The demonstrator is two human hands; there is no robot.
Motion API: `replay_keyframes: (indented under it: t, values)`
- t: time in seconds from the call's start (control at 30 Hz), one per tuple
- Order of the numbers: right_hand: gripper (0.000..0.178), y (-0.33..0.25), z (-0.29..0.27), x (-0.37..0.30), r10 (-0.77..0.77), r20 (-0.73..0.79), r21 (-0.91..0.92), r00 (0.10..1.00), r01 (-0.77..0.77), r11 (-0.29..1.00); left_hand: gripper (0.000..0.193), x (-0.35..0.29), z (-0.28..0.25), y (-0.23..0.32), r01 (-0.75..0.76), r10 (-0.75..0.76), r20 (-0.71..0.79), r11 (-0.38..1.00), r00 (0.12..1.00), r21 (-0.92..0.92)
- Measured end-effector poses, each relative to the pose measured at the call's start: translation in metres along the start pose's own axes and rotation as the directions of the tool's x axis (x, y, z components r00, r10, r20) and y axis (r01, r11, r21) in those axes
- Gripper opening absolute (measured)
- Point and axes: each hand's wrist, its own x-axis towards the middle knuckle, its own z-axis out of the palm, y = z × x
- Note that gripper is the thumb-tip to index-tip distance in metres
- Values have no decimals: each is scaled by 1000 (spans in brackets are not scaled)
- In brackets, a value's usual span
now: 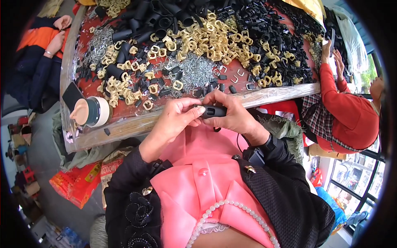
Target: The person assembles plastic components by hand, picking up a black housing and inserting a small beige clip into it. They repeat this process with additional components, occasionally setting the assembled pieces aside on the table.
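Observation:
Just in front of the table's near edge, my right hand (237,118) grips a black plastic handle-like piece (215,111) with an oval slot in it. My left hand (175,118) pinches the left end of the same piece between thumb and fingers, which partly cover that end. Beyond my hands lies a heap of small silver U-shaped staples (192,74). Cream-coloured plastic rings (211,37) are piled behind them, and small black clips (232,89) are scattered near the wooden edge.
A wooden rim (128,126) borders the red tabletop. A dark jar with a light lid (97,111) and a phone (73,97) stand at the left corner. Black tubes (163,22) heap at the back. People sit left (39,62) and right, one in a red sleeve (331,87).

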Motion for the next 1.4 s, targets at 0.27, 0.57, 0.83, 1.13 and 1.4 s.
replay_keyframes:
  t: [0.27, 0.57, 0.83, 1.13, 1.4]
  values:
    - [53, 0, -1, -3, -132, -24, -38, 991, 131, 991, 28, 4, 0, -2, 59, -60, -5, 991, 998, -118]
    - [86, 9, -9, -1, -413, 174, -29, 894, 424, 905, 29, 10, 1, -8, 91, -82, 59, 981, 995, -172]
    - [88, 11, -10, 5, -493, 40, -37, 869, 495, 868, 47, 9, 15, -6, -41, 66, 83, 961, 994, -274]
    - [86, 13, -6, 9, -482, -78, 50, 873, 486, 872, 51, 13, 18, -4, 3, 24, 70, 934, 997, -357]
    - [78, 11, -3, 14, -492, -206, 64, 846, 513, 856, 49, 16, 19, -1, 0, 29, 60, 900, 998, -437]
